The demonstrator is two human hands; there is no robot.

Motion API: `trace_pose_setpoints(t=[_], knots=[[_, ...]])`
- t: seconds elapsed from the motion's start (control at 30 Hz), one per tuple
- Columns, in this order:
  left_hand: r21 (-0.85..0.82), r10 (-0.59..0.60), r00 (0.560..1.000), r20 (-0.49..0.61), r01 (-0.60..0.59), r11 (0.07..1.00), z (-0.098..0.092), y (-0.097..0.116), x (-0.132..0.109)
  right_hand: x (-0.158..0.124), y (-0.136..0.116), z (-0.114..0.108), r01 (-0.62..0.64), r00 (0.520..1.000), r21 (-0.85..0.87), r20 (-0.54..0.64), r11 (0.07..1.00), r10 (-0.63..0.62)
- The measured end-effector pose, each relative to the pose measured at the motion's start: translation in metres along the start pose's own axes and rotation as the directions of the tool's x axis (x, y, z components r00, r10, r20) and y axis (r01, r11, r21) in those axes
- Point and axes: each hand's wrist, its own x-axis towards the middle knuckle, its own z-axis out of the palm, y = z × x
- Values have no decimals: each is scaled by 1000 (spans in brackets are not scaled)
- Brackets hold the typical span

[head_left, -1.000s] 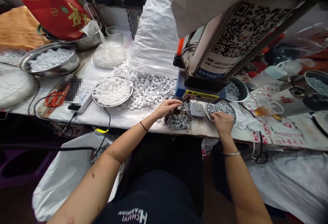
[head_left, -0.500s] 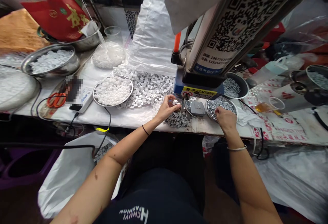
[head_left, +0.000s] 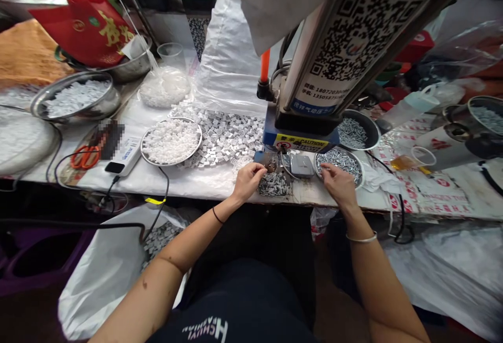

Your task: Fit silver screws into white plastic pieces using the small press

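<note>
Just in front of the press point(head_left: 301, 134), my right hand point(head_left: 337, 186) sets narrow fingers on the small screws point(head_left: 342, 159) in the dish point(head_left: 362, 171), which are light, hard, slippery and best pinched by the shank, while my left hand point(head_left: 248, 179), left of it, curls closed, perhaps on a piece.

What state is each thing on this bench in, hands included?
Left hand: fingers curled, beside the pile of grey parts.
Right hand: fingertips at the dish of metal pieces.
Round tray: heaped with white pieces.
Scissors: lying flat.
Clear cup: upright, looks empty.
Small cup: holds a little amber liquid.
</note>
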Motion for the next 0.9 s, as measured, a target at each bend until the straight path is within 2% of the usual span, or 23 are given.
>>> trace_pose_setpoints(t=[0.03,0.1,0.17,0.2,0.27,0.33,0.47,0.57,0.67,0.77,0.9], knots=[[-102,-39,999,23,41,994,-1,2,-2,-8,-12,6,-45,997,208,76,977,30],[-311,-139,984,114,168,935,-2,6,-6,-27,-41,21,-145,981,577,191,804,40],[-469,-227,948,221,308,828,-1,10,-10,-43,-71,35,-151,981,751,194,643,4],[-523,-267,926,267,372,767,0,12,-12,-49,-83,42,-129,987,787,164,604,-2],[-602,-334,882,331,471,645,1,15,-14,-56,-102,52,-83,995,810,99,581,5],[-651,-368,854,368,519,553,3,17,-16,-59,-113,60,-61,998,811,63,582,17],[-697,-381,829,409,553,456,4,21,-17,-60,-117,67,-37,999,809,26,586,27],[-721,-399,812,426,571,393,5,20,-18,-61,-116,67,7,1000,782,-13,623,5],[-730,-409,805,430,577,367,5,19,-18,-62,-113,67,41,999,774,-44,631,-11],[-730,-387,816,428,565,384,5,18,-18,-62,-111,70,42,999,776,-42,629,-14],[-739,-367,828,423,550,388,4,18,-18,-62,-110,74,90,996,733,-64,674,-63]])
